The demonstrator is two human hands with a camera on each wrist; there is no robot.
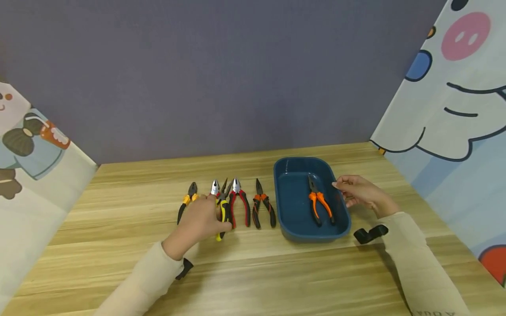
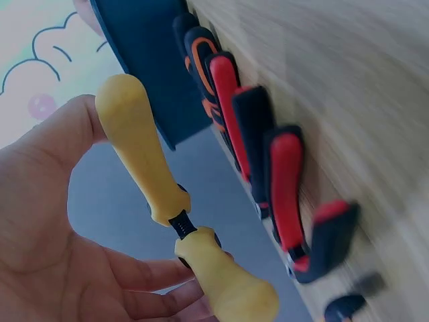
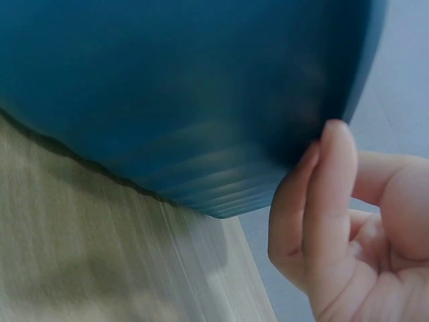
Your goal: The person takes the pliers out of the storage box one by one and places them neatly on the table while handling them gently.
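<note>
My left hand [image 1: 197, 221] holds long-nose pliers [image 1: 224, 210] with yellow and black handles, above the row of pliers. In the left wrist view, the handles [image 2: 151, 157] stand spread between thumb and fingers. My right hand [image 1: 363, 193] pinches the right rim of a blue plastic basin [image 1: 312, 238]; the right wrist view shows its fingertips at the basin wall [image 3: 201, 100]. Inside the basin lie orange-handled pliers [image 1: 321, 202]. Red-and-black pliers [image 1: 239, 199] are just right of my left hand, and another pair [image 1: 215, 187] is partly hidden behind it.
Orange-and-black long-nose pliers [image 1: 261, 204] lie on the wooden table [image 1: 257, 281] between the red pair and the basin. Left of the hand are yellow-and-black pliers [image 1: 191, 193], partly covered. A grey panel [image 1: 237, 79] borders the back, with printed cloths at both sides.
</note>
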